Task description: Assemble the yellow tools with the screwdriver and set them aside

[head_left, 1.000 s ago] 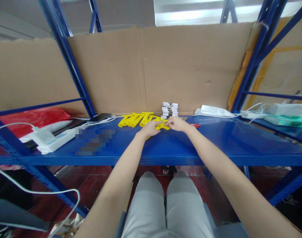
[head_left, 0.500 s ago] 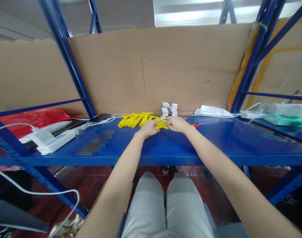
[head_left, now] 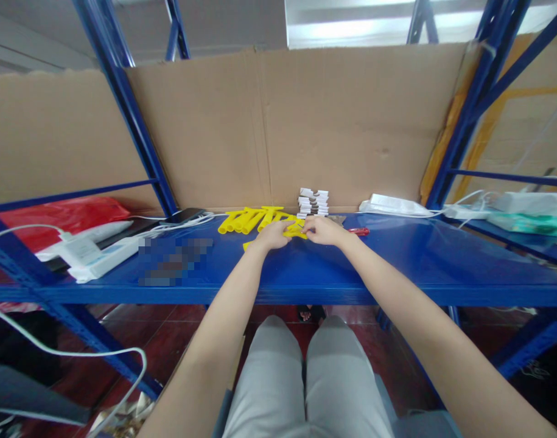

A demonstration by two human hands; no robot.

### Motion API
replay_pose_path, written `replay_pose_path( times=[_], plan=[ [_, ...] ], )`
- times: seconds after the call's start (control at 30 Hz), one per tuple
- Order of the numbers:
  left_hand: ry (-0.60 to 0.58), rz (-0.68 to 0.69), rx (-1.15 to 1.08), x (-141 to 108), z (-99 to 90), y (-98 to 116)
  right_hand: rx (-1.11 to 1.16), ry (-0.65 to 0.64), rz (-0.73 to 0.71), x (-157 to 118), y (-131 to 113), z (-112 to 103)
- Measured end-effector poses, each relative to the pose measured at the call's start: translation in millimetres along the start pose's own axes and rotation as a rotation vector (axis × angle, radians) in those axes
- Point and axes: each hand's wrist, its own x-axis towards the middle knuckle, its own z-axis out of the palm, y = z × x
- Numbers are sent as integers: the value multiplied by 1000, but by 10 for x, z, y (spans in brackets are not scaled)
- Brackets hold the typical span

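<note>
Close in front of the white stack, my left hand (head_left: 274,236) and my right hand (head_left: 321,230) are closed on a yellow plastic piece (head_left: 295,229) between them. My fingers cover much of it, so its full shape is hidden. A yellow end (head_left: 246,246) shows at the outer side of my left wrist; I cannot tell if it belongs to the same piece. Several yellow plastic tubes with wider crosspieces (head_left: 245,221) lie in a row beyond my left hand. By my right wrist lies a small red tool-like object (head_left: 360,231), partly covered.
Small white notched pieces (head_left: 313,202) are stacked against the cardboard wall (head_left: 351,121). A white power strip (head_left: 394,205) and cables lie to the right. At left are another power strip (head_left: 105,261), a dark phone (head_left: 187,216) and a red bag (head_left: 77,222). Blue shelf posts (head_left: 136,134) frame the shelf.
The yellow piece has shifted slightly between my fingers. A yellow end that showed under my left wrist now shows to its left. Both hands remain in nearly the same place.
</note>
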Motion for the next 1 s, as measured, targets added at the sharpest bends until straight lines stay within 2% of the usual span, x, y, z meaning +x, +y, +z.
replay_pose_path(
  times=[0.13,0.33,0.8,1.0],
  plan=[
    [-7,-4,-34,5,-2,-1,148,60,63,11,51,55],
    [-51,36,-66,16,-7,22,250,50,124,27,121,82],
    [-71,14,-163,14,2,17,126,94,152,42,97,80],
    [-21,45,-119,7,5,22,119,92,117,39,79,47]
  ],
)
